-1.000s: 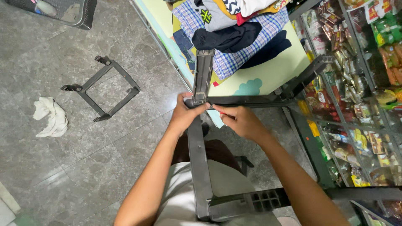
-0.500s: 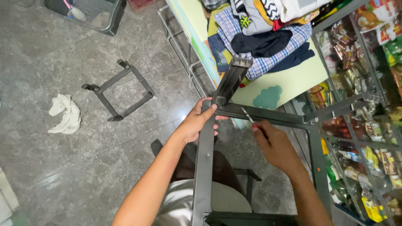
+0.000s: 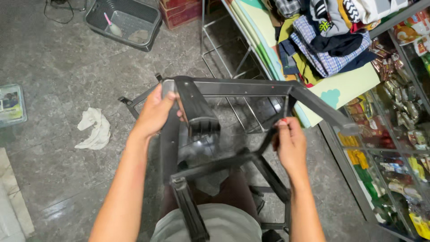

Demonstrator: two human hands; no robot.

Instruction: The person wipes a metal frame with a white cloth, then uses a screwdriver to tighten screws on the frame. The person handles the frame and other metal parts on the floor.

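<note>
A dark grey plastic frame with legs and crossbars is held up in front of me, tilted over my lap. My left hand grips its near left corner, fingers wrapped over the bar where a thick leg sticks out. My right hand is closed on a slanting bar at the frame's right side, thumb and fingers pinched around it. Whether the right hand also holds a small tool I cannot tell. Another leg points down toward my knees.
A white rag lies on the grey tiled floor at left. A grey basket stands at the back. A second frame piece lies behind my left hand. Folded clothes sit on a mat; a glass snack case stands at right.
The frame has been turned and lifted, so its open square now faces me. My left hand stays on the corner; my right hand moved onto the right bar. The view shifted.
</note>
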